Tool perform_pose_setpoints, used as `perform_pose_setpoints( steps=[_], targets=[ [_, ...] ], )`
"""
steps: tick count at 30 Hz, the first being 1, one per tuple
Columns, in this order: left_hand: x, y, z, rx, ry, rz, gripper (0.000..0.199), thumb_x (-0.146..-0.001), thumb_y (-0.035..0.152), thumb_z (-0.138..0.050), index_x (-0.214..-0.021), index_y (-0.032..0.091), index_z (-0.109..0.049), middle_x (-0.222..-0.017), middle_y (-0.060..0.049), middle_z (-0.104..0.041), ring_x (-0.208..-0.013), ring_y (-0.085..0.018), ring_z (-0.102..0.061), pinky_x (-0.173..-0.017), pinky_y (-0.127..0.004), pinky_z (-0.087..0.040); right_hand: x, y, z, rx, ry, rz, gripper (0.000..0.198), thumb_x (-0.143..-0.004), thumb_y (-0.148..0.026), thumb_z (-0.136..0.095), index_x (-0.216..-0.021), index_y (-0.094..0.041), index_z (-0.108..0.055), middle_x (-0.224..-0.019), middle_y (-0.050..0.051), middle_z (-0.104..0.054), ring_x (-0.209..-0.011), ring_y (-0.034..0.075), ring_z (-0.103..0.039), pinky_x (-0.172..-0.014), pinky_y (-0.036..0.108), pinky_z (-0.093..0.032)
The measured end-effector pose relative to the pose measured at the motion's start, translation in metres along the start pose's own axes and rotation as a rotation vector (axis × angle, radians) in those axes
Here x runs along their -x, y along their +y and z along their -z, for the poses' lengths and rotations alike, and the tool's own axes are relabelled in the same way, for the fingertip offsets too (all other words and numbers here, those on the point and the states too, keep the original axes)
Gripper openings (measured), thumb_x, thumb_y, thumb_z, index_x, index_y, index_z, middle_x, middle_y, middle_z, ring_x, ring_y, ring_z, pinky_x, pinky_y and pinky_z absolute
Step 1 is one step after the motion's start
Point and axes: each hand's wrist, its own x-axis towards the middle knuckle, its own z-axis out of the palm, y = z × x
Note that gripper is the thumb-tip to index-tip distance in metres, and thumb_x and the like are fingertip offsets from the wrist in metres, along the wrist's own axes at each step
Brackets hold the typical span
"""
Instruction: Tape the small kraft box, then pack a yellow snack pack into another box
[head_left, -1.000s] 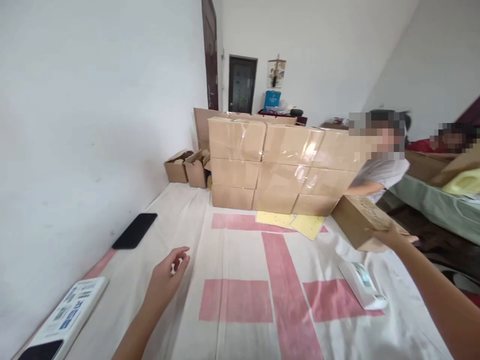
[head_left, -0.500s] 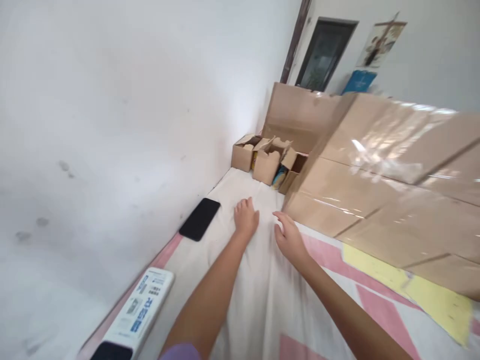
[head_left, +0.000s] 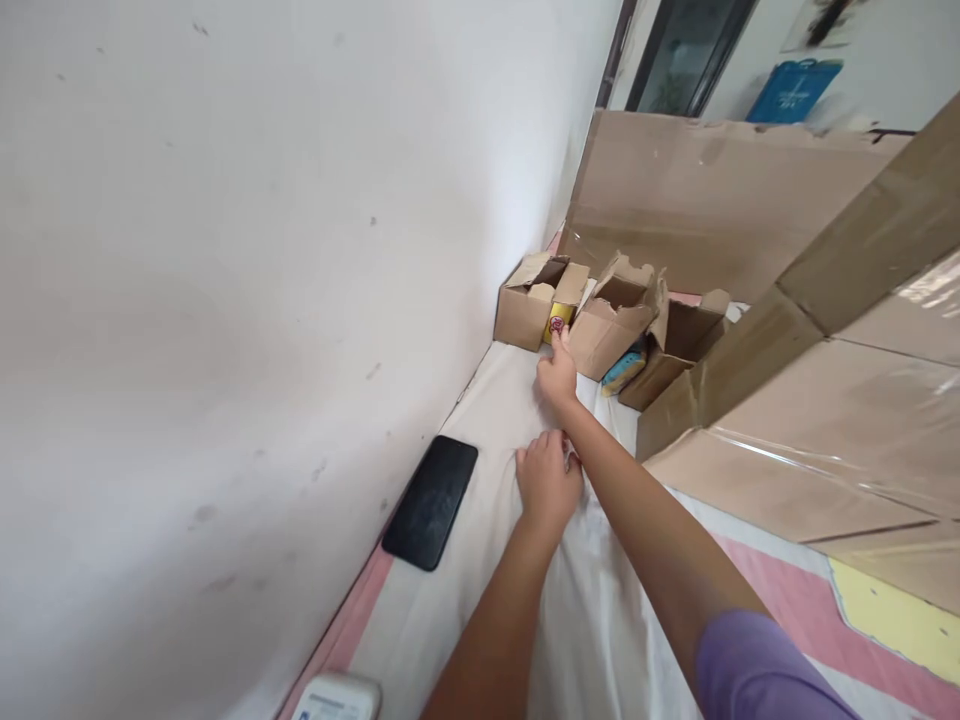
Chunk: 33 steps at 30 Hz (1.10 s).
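Observation:
My right hand (head_left: 557, 376) stretches toward the small cardboard boxes, its fingertips at the lower edge of a yellow packet (head_left: 559, 317) with a red round mark. That packet stands between the left box (head_left: 519, 317) and the middle box (head_left: 602, 338); whether the fingers grip it does not show. Nearer to me, my left hand (head_left: 549, 480) rests on the white cloth (head_left: 487, 575), fingers loosely bent and nothing visible in them. A blue and yellow packet (head_left: 624, 371) lies between the middle box and the right box (head_left: 660, 378).
A black phone (head_left: 430, 502) lies by the white wall (head_left: 247, 300). A white box (head_left: 337, 697) shows at the bottom edge. Large taped cardboard (head_left: 840, 430) rises on the right, with another cardboard panel (head_left: 720, 180) behind the small boxes. Yellow paper (head_left: 892, 610) lies at lower right.
My right hand has moved forward and left to the yellow packet, passing beyond my left hand. The view has moved closer to the small boxes.

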Motion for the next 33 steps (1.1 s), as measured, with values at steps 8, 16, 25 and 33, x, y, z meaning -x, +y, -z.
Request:
perform_pose_setpoints(
  steps=[8,16,25,33],
  targets=[
    [0.001,-0.01,0.01,0.288,0.06,0.067,0.035,-0.087,0.011,-0.049,-0.12,0.023,-0.054,-0.11,-0.008,-0.069,-0.102,-0.021,-0.065,-0.091,-0.035,-0.045,-0.003,0.005,-0.017,0.075,0.103,0.044,0.081,-0.077,-0.018,-0.044,-0.156,-0.007,-0.033,-0.164,0.013,-0.034,-0.154,0.022,-0.027,-0.126,0.04,-0.025],
    [0.0,-0.022,0.022,0.257,0.028,-0.152,0.054,-0.077,0.003,-0.05,-0.124,0.024,-0.061,-0.11,-0.005,-0.061,-0.093,-0.015,-0.061,-0.09,-0.028,-0.051,0.003,0.014,-0.027,-0.072,0.147,0.082,0.079,-0.079,-0.021,-0.043,-0.157,-0.008,-0.033,-0.165,0.014,-0.029,-0.155,0.021,-0.022,-0.128,0.044,-0.013],
    [-0.004,-0.021,0.015,0.273,0.033,-0.342,0.05,-0.075,0.002,-0.053,-0.116,0.025,-0.07,-0.116,-0.008,-0.057,-0.112,-0.021,-0.056,-0.103,-0.036,-0.048,-0.011,0.021,-0.033,-0.314,0.179,-0.058,0.082,-0.081,-0.032,-0.049,-0.157,-0.007,-0.032,-0.167,0.013,-0.025,-0.157,0.022,-0.016,-0.129,0.041,-0.007],
    [0.005,-0.015,0.008,0.242,0.341,-0.166,0.06,-0.089,0.02,-0.055,-0.148,0.028,-0.044,-0.152,-0.011,-0.039,-0.145,-0.027,-0.034,-0.12,-0.05,-0.034,-0.016,0.026,-0.042,-0.505,0.109,-0.202,0.094,-0.081,-0.04,-0.047,-0.163,-0.011,-0.011,-0.171,0.011,-0.006,-0.159,0.023,-0.007,-0.129,0.043,-0.007]
  ],
)
